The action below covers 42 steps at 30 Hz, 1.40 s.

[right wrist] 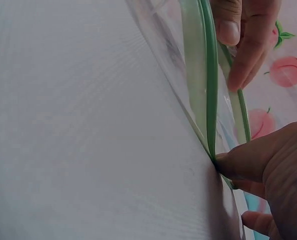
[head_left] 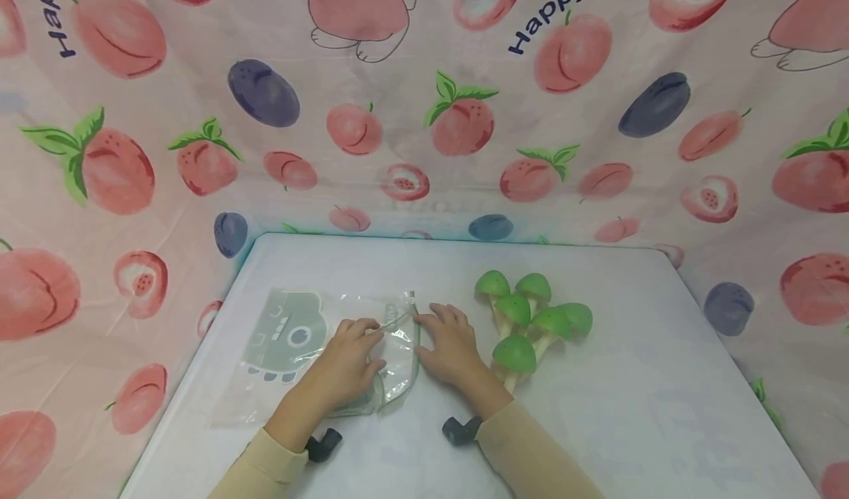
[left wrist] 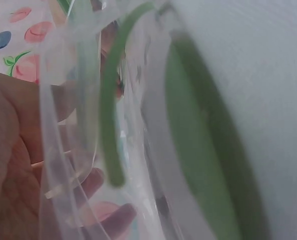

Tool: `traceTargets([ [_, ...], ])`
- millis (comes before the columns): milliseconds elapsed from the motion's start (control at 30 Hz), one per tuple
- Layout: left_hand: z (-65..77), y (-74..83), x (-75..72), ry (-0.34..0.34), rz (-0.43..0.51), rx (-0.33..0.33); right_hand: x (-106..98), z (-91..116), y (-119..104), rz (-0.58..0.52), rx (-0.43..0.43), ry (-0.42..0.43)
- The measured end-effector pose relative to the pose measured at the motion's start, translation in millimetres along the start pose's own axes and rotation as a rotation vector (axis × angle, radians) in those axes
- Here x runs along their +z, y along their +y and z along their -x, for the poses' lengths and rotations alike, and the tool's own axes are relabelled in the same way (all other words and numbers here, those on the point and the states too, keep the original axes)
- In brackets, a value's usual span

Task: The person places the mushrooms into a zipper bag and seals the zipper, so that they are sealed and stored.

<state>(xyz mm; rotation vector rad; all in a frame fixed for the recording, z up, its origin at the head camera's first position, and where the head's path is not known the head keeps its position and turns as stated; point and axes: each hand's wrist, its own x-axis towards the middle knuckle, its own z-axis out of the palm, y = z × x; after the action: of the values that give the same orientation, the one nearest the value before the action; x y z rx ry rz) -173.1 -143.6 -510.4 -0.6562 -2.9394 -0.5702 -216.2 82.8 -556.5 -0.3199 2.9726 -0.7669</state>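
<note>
A clear plastic zip bag (head_left: 398, 351) with a grey-green cartoon print and a green zip strip (right wrist: 211, 75) lies flat on the white table, its mouth facing right. At the mouth, the two green strips stand apart. My left hand (head_left: 348, 363) lies over the bag, its thumb and fingers holding one edge of the mouth. At the bag's right end, my right hand (head_left: 451, 344) pinches the zip edge between thumb and finger, as the right wrist view shows. Just right of that hand lie several green-capped toy mushrooms (head_left: 514, 355) with pale stems.
The white table (head_left: 650, 381) extends right of the mushrooms. A fruit-printed curtain (head_left: 398, 101) hangs behind the table and along both sides. Dark wrist-camera mounts (head_left: 459, 431) sit by both sleeves, low above the table.
</note>
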Motion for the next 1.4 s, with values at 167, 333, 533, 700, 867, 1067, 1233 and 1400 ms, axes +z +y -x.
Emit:
traceTargets([
  [167, 0.5, -0.7, 0.1, -0.017, -0.021, 0.004, 0.8, -0.4, 1.1, -0.005, -0.001, 0.004],
  [333, 1.1, -0.7, -0.7, -0.018, -0.018, 0.004, 2.4, -1.2, 2.3, -0.004, -0.001, 0.001],
  [533, 0.7, -2.4, 0.7, -0.019, -0.004, 0.004, 1.7, -1.3, 2.3, 0.001, 0.0, 0.0],
  [700, 0.4, -3.5, 2.1, -0.013, -0.001, 0.007, 1.1, -1.0, 2.0, 0.0, -0.002, 0.004],
  [867, 0.2, -3.5, 3.5, 0.0, -0.008, 0.012, 1.0, -0.9, 1.7, 0.001, -0.001, -0.002],
  [1067, 0.9, -2.5, 2.7, 0.0, -0.004, 0.012, 0.4, -0.3, 1.1, -0.005, -0.01, 0.002],
  [1233, 0.5, -2.5, 3.2, 0.002, -0.032, 0.008, 1.8, -0.7, 2.0, 0.0, -0.009, 0.004],
  [1400, 1.1, -3.6, 4.0, 0.0, -0.071, 0.011, 1.8, -0.7, 1.8, 0.005, -0.004, 0.006],
])
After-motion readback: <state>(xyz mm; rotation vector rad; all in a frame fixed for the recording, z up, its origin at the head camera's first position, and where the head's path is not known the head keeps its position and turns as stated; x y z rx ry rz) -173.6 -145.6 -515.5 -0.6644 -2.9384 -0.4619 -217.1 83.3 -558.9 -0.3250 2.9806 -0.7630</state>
